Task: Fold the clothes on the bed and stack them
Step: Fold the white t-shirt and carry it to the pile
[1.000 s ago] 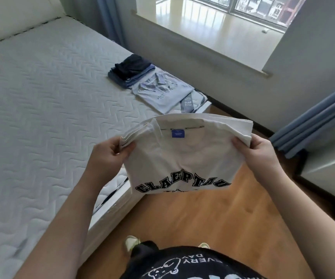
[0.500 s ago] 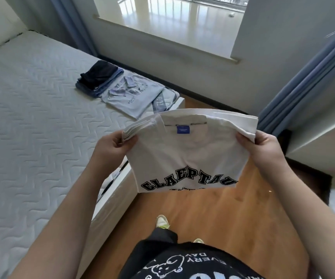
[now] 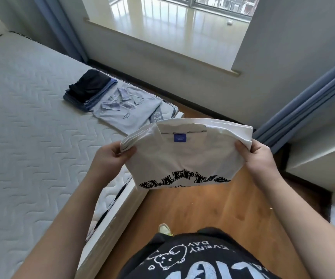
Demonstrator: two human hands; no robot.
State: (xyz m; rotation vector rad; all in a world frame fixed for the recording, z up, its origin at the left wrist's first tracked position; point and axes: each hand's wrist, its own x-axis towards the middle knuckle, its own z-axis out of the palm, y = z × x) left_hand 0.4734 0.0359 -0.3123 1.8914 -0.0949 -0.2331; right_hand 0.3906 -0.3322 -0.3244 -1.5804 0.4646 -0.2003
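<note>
Both the left hand (image 3: 110,156) and right hand (image 3: 258,158) grip the folded white T-shirt (image 3: 182,156) by its ends; the grey polo shirt (image 3: 126,111) at the bed's (image 3: 32,127) far corner lies ahead-left.

The white T-shirt (image 3: 182,156) is folded into a flat rectangle, black arched lettering and blue neck label facing up, held in the air by its two upper corners over the floor beside the bed (image 3: 21,137). Beyond the grip, on the mattress corner, lie a folded grey shirt (image 3: 126,111) and, touching it, a dark folded stack (image 3: 88,87).
</note>
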